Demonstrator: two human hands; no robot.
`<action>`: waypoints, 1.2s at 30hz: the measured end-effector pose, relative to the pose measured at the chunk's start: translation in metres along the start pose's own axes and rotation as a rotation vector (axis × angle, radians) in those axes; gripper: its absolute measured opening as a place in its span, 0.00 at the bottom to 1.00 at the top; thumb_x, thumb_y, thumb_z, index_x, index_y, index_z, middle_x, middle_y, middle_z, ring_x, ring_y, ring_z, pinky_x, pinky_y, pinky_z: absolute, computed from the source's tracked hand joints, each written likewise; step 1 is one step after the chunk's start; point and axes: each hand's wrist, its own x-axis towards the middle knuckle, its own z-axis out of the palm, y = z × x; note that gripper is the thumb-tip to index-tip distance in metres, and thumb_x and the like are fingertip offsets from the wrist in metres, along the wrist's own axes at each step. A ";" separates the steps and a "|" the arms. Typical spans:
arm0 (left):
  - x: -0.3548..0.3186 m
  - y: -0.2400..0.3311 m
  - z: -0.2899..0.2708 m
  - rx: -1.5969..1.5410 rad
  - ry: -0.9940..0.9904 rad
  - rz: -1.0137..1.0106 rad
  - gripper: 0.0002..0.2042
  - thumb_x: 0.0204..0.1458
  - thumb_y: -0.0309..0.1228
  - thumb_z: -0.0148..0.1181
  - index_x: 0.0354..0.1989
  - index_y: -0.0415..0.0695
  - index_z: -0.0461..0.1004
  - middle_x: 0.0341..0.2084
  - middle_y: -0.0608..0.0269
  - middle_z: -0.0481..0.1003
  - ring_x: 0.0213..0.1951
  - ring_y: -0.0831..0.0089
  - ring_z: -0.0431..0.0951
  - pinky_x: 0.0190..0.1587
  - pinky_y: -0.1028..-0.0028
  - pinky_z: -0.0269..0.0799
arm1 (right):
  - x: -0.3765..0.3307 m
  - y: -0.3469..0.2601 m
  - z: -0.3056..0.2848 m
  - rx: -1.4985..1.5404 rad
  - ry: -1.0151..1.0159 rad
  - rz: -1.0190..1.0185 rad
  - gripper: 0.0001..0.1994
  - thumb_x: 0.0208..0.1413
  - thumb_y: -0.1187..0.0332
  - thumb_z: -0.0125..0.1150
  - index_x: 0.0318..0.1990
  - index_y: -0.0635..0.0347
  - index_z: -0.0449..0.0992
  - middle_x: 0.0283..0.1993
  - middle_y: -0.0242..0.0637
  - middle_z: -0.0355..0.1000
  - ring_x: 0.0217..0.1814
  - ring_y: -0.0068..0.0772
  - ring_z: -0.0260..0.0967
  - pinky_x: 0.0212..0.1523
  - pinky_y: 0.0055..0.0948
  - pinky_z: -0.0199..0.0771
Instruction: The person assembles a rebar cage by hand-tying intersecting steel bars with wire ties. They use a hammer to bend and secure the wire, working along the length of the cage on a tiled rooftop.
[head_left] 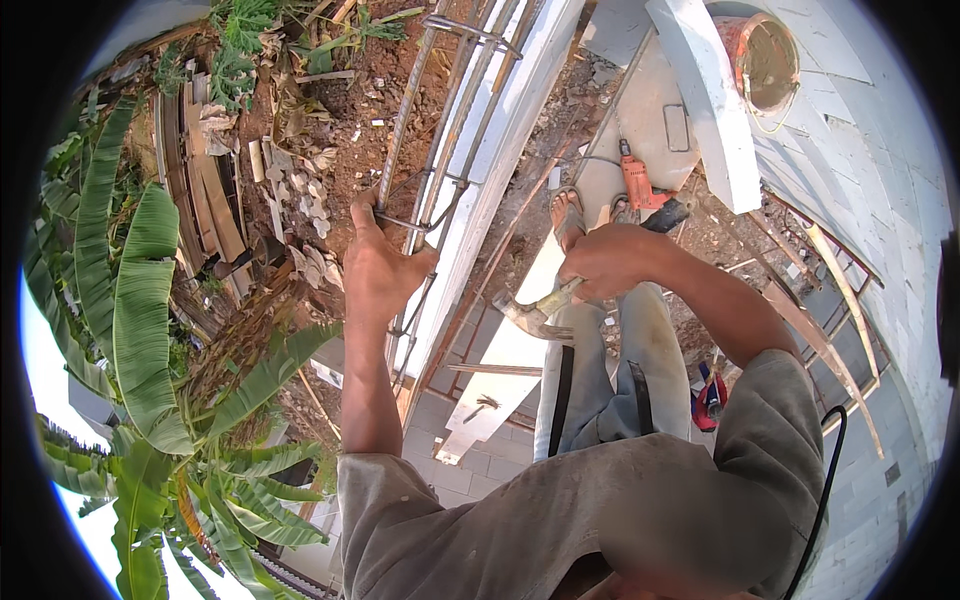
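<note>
My left hand (pixel 385 262) is closed around the steel rebar cage (pixel 407 115) at a bent stirrup. The long ribbed rods run up and away along the top of a pale block wall (pixel 515 140). In my right hand (pixel 603 262) is a claw hammer (pixel 537 317), gripped by its handle, with the metal head pointing left over my legs. The hammer head is apart from the rebar. My right fingers are partly hidden behind the back of the hand.
An orange power drill (pixel 642 182) lies on a board beyond my feet. A bucket of mortar (pixel 742 78) and a long white block (pixel 712 105) are at the upper right. Banana leaves (pixel 145 310) and stacked planks (pixel 205 195) are on the left.
</note>
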 end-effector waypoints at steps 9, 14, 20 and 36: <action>-0.002 -0.005 0.004 0.048 0.029 -0.019 0.40 0.35 0.27 0.67 0.59 0.33 0.53 0.24 0.48 0.76 0.28 0.54 0.79 0.38 0.63 0.75 | 0.006 -0.013 -0.003 0.216 0.045 -0.046 0.15 0.59 0.57 0.56 0.47 0.55 0.75 0.31 0.49 0.75 0.38 0.49 0.75 0.44 0.47 0.67; -0.004 -0.003 0.004 0.034 0.073 0.080 0.39 0.36 0.27 0.66 0.59 0.34 0.53 0.28 0.45 0.78 0.30 0.51 0.79 0.40 0.61 0.74 | 0.006 -0.016 0.010 0.449 0.328 0.150 0.15 0.60 0.58 0.55 0.48 0.56 0.72 0.32 0.51 0.75 0.41 0.50 0.75 0.48 0.47 0.68; -0.006 0.014 0.000 0.028 0.006 -0.036 0.37 0.37 0.27 0.64 0.59 0.36 0.54 0.30 0.48 0.79 0.32 0.50 0.79 0.43 0.60 0.74 | -0.006 -0.017 -0.020 0.456 0.216 0.105 0.16 0.58 0.57 0.56 0.48 0.56 0.75 0.28 0.48 0.75 0.35 0.46 0.75 0.41 0.43 0.70; 0.025 -0.017 0.037 0.147 0.015 -0.020 0.45 0.34 0.33 0.66 0.64 0.27 0.53 0.35 0.37 0.77 0.40 0.45 0.78 0.46 0.57 0.73 | -0.211 0.023 0.224 0.688 0.985 1.067 0.22 0.59 0.56 0.54 0.51 0.67 0.70 0.37 0.63 0.73 0.43 0.63 0.72 0.42 0.48 0.70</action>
